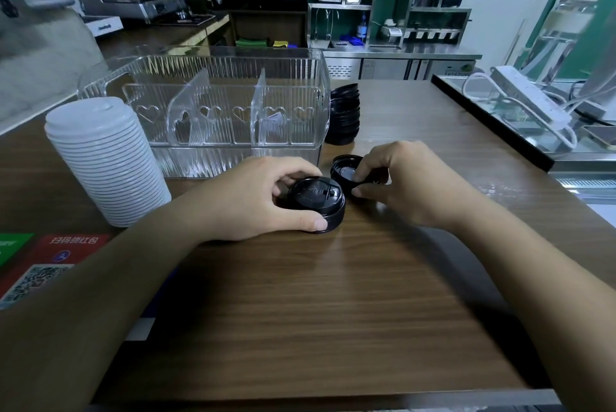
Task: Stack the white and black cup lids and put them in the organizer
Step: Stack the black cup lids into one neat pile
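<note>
- The short black lid stack (316, 203) sits on the wooden counter (316, 311), just in front of the organizer's right end. Domed tops face up; the stack axis is vertical, leaning slightly.
- The left hand (256, 198) grasps this stack, thumb along the near rim and fingers curled over the far side. Judged purpose: to steady the stack as a base for the next lid.
- The single black lid (346, 171) lies just right of the stack, tilted, its top turned toward the camera and left. The right hand (406, 178) pinches its right edge between thumb and fingertips. Judged purpose: to seat it on the held stack.
- The taller black lid stack (343, 113) stands beyond, close against the organizer's right wall, axis near vertical. It appears to be waiting to be combined.
- The clear organizer (206, 101) has its long axis running left to right, with upright dividers forming compartments. No lids are visible inside.
- The white lid stack (103, 158) stands at the organizer's left front corner, leaning left, outside the organizer.
</note>
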{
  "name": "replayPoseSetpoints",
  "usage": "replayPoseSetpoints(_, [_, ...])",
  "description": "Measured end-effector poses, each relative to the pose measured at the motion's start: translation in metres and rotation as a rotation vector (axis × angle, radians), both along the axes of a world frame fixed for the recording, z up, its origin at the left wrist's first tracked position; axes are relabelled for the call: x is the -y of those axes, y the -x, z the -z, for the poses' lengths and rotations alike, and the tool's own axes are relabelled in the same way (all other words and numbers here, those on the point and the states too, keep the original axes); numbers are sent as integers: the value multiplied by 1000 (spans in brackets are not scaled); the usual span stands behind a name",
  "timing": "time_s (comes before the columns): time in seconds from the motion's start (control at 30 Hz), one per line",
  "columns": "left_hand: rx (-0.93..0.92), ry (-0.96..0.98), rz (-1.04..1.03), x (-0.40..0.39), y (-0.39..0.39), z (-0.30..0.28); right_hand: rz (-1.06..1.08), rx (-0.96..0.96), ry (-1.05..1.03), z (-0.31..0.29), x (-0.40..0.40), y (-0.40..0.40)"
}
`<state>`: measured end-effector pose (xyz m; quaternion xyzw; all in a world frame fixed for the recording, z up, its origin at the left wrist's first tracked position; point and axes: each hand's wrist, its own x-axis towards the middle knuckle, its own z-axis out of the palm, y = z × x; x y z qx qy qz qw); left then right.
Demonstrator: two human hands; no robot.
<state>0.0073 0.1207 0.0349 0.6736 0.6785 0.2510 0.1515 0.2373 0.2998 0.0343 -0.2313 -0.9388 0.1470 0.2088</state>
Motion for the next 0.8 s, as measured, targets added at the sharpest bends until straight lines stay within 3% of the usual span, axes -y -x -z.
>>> replayPoseSetpoints(0.33, [1, 6, -9, 1, -1, -1, 9, -45, 160, -2, 1, -1])
replayPoseSetpoints(0.57, [9, -9, -41, 2, 1, 0, 15, -163, 111, -16, 2, -8])
replayPoseSetpoints(0.8, [99, -412, -126, 3, -3, -6, -96, -447, 628, -27, 4, -9])
